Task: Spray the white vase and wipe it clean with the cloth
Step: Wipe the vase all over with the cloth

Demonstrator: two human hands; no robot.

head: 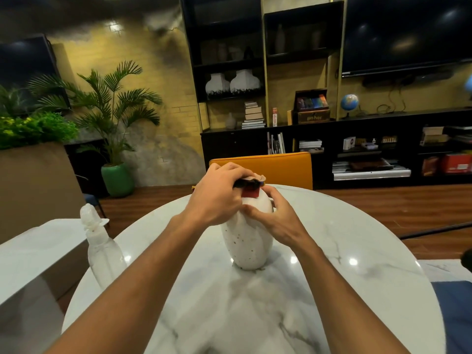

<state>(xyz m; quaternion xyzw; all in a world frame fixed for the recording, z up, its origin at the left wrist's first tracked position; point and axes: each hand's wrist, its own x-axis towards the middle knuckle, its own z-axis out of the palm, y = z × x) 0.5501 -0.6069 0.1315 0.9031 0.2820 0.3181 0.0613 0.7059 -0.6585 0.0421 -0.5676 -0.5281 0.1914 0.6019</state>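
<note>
Marble table (332,290), lounge behind. Mid-wipe: left hand (217,198) pressing cloth (250,191) on white vase (246,246) centre-table, right hand (278,218) clasping shoulder; spray bottle (102,251) parked at left edge.

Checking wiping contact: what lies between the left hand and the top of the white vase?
In the head view, a dark and red cloth sits between the left hand and the vase, pressed near its neck.

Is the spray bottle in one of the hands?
No, the spray bottle stands alone on the table, while both hands are on the vase.
</note>
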